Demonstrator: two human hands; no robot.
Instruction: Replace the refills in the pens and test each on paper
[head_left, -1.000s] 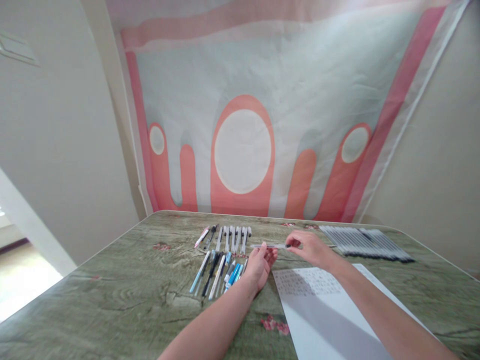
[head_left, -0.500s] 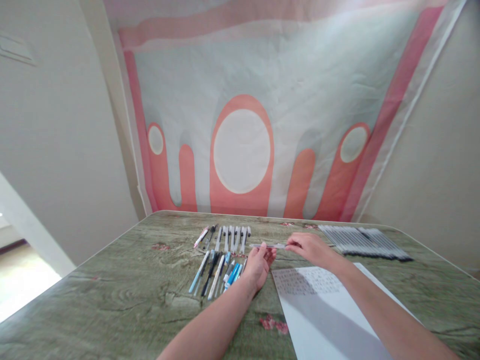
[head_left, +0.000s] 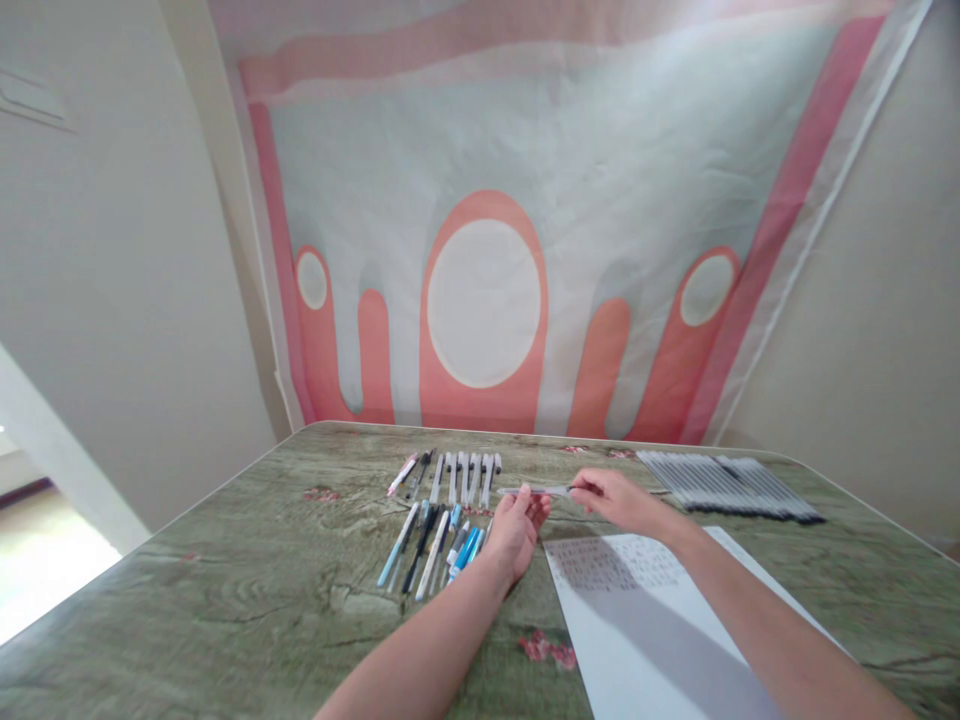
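My left hand (head_left: 517,530) grips one end of a pale pen (head_left: 553,491) above the desk (head_left: 247,590), presumably steadying it, while my right hand (head_left: 611,497) pinches the other (fingertips give finer control); the written sheet (head_left: 607,635) lies nearer me.

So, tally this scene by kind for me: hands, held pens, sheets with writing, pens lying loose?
Hands: 2, left hand and right hand
Held pen: 1
Sheet with writing: 1
Loose pens: too tightly packed to count
Total counted: 4
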